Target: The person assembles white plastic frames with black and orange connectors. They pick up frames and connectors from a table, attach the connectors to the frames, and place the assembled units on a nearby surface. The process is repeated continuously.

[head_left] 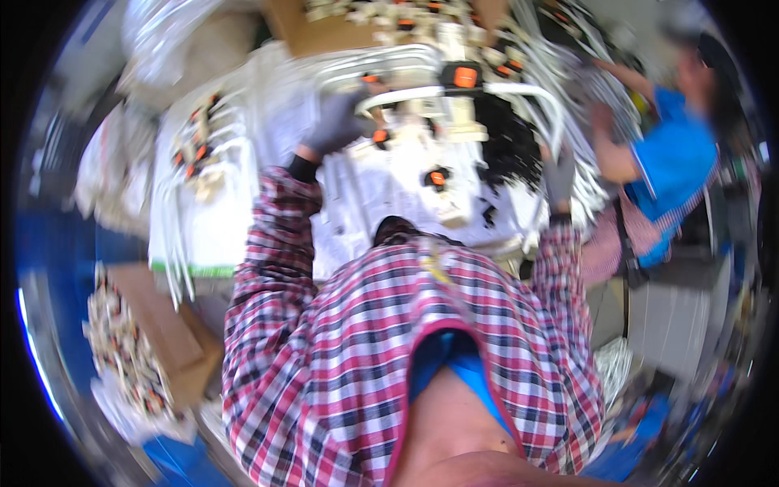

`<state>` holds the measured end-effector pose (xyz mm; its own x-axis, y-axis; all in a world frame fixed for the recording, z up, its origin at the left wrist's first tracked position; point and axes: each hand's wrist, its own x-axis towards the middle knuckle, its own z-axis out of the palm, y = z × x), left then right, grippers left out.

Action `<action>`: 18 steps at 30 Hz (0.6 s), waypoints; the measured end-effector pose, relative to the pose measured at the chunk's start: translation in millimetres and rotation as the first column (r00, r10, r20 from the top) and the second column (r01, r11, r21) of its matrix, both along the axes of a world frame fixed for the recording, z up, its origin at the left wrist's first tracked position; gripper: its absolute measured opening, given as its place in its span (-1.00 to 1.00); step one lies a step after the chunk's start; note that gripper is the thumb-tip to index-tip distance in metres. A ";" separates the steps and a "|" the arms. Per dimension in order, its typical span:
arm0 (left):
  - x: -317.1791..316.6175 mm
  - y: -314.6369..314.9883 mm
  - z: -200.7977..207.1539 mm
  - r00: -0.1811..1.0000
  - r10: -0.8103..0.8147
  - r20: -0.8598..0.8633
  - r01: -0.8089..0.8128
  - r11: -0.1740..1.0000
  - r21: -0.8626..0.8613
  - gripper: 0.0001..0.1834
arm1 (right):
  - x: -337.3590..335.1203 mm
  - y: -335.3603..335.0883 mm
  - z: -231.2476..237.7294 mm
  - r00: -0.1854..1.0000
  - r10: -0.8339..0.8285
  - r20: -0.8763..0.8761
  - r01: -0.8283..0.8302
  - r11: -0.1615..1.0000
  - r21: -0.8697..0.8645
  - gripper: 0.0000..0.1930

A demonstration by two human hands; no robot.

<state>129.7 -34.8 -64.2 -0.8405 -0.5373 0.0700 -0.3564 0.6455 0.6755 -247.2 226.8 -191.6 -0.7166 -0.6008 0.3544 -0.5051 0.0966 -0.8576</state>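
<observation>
A white bent tube point(519, 89) passes through a cream fitting with a black collar and an orange button point(465, 77), above the work table. My left hand point(334, 123), in a grey glove with bare fingertips, is closed around the tube's left end. At the tube's right end, which bends down toward me, my right hand point(558, 174) in a grey glove is closed on it; its fingers are blurred. Below the tube lies another cream fitting with an orange button point(438, 177). A pile of small black parts point(511, 146) is spread left of my right hand.
Several white tubes with fittings point(203, 162) lie at the table's left. An open cardboard box point(316, 32) of fittings stands at the far side, another box point(154, 316) at the lower left. A co-worker in a blue shirt point(673, 154) works close by on the right.
</observation>
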 end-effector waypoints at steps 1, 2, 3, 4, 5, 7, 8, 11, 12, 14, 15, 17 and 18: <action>13.8 19.8 -32.6 0.940 0.189 -0.283 -0.094 0.943 0.319 -0.42 | -11.9 48.3 -82.5 0.995 -0.066 0.074 0.057 0.990 0.127 -0.45; 17.7 28.2 -64.6 0.879 0.321 -0.353 -0.081 0.829 0.553 -0.24 | -25.4 102.6 -155.6 0.981 -0.149 0.123 0.112 0.958 0.263 -0.47; 33.6 43.6 -83.8 0.813 0.439 -0.382 -0.135 0.780 0.611 -0.19 | -2.3 113.2 -178.3 0.981 -0.188 0.034 0.168 0.933 0.319 -0.47; 33.7 59.8 -74.6 0.768 0.489 -0.414 -0.157 0.770 0.618 -0.22 | 2.6 109.7 -182.6 0.909 -0.388 0.154 0.295 0.858 0.421 -0.52; 19.9 74.9 -56.3 0.737 0.489 -0.468 -0.181 0.808 0.560 -0.22 | -7.8 129.3 -191.8 0.901 -0.385 0.198 0.292 0.878 0.379 -0.51; 44.4 108.0 -7.3 0.532 0.556 -0.639 -0.404 0.829 0.386 -0.26 | -11.8 59.8 -148.9 0.884 -0.249 0.397 0.115 0.937 0.330 -0.48; 44.3 113.4 12.3 0.358 0.456 -0.815 -0.498 0.832 0.247 -0.30 | 30.2 24.7 -96.0 0.849 -0.154 0.506 0.038 0.972 0.232 -0.50; 65.0 119.4 62.4 0.461 0.128 -0.878 -0.832 0.407 -0.377 -0.30 | 119.8 -60.1 -8.6 0.842 0.188 0.506 -0.258 0.964 0.071 -0.59; 67.4 119.0 66.7 0.586 0.128 -0.800 -0.742 0.480 -0.467 -0.27 | 159.1 -77.0 20.7 0.775 0.405 0.486 -0.472 0.881 0.018 -0.66; 56.4 116.3 50.7 0.617 0.236 -0.750 -0.641 0.704 -0.306 -0.24 | 230.5 -93.3 42.1 0.529 0.757 0.383 -0.821 0.570 0.008 -0.67; 58.7 114.4 32.6 0.619 0.306 -0.723 -0.615 0.762 -0.203 -0.20 | 255.2 -97.6 48.1 0.398 0.900 0.179 -0.914 0.374 0.156 -0.63; 69.5 83.9 -45.9 0.498 0.548 -0.672 -0.731 0.682 0.015 -0.22 | 267.8 -100.0 75.9 0.112 0.987 -0.115 -0.952 0.140 0.271 -0.57; 99.5 81.0 -60.5 0.477 0.733 -0.485 -0.823 0.566 0.047 -0.35 | 257.0 -95.5 73.6 0.117 0.984 0.132 -0.939 0.066 0.339 -0.53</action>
<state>229.3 46.2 -124.7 0.0633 -0.8940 0.4435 -0.4921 0.3587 0.7932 9.8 131.3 -117.9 0.5952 -0.8029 0.0321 -0.4283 -0.3508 -0.8328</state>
